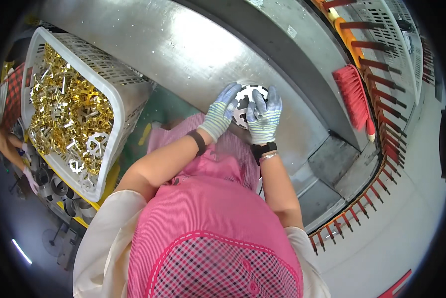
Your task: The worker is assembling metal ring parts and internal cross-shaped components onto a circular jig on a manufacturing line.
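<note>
A round silver-white disc [241,118] with dark, gear-like cut-outs lies flat at the near edge of the metal worktop. My left hand [219,113], in a striped glove with blue-grey fingertips, grips its left side. On the opposite side my right hand [264,118], gloved alike, holds the rim, with some fingers bent over the disc's face. Both hands are closed on the disc, and they cover parts of its edge. Whether the disc is one piece or several stacked pieces I cannot tell.
At the left stands a white plastic crate [103,84] heaped with gold and silver metal pieces. A red brush [352,94] rests at the right, beside a curved row of red-brown pegs [382,94]. Another person's gloved hand [31,181] shows at the far left.
</note>
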{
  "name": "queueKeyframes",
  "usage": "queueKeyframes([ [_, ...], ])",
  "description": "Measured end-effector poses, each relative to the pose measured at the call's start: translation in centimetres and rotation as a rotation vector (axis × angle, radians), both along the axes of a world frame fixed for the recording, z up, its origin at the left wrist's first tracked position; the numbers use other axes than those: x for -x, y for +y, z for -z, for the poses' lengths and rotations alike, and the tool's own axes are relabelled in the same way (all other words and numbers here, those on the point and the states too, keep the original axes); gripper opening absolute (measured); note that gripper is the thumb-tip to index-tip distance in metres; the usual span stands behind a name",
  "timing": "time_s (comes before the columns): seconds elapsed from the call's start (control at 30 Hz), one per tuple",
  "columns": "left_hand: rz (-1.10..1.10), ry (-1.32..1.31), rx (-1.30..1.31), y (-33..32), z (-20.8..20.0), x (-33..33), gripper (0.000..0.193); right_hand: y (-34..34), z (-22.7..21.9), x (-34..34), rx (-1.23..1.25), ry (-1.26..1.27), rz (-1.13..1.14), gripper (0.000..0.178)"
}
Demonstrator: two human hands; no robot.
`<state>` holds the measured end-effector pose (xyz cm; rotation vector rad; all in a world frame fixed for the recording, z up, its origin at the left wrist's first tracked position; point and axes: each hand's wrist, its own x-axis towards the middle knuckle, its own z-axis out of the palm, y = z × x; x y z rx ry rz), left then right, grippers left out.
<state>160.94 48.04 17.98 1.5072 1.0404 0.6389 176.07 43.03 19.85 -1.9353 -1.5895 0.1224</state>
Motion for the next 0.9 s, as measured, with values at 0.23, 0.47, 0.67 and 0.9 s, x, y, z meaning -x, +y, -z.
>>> queueKeyframes([
  [0.23, 0.032, -0.050, 0.129, 0.9, -0.9, 0.6, 0.044, 0.3, -0.4, 0.3, -0.006, -0.037, -0.039, 0.040],
  [0.47, 0.137, -0.303, 0.569, 3.4, -12.5, 3.0, 0.095, 0.7, -10.7, 1.4, -0.253, 0.041, 0.013, 0.039],
  [0.67, 0.135, -0.554, 0.447, 4.9, -19.1, 6.7, 0.092, -0.2, -19.3, 2.8, -0.360, 0.265, 0.058, 0.099],
  [0.9, 0.188, -0.784, 0.403, 4.1, -24.3, 9.0, 0.090, -1.1, -20.9, 7.5, -0.136, 1.328, -0.010, 0.092],
])
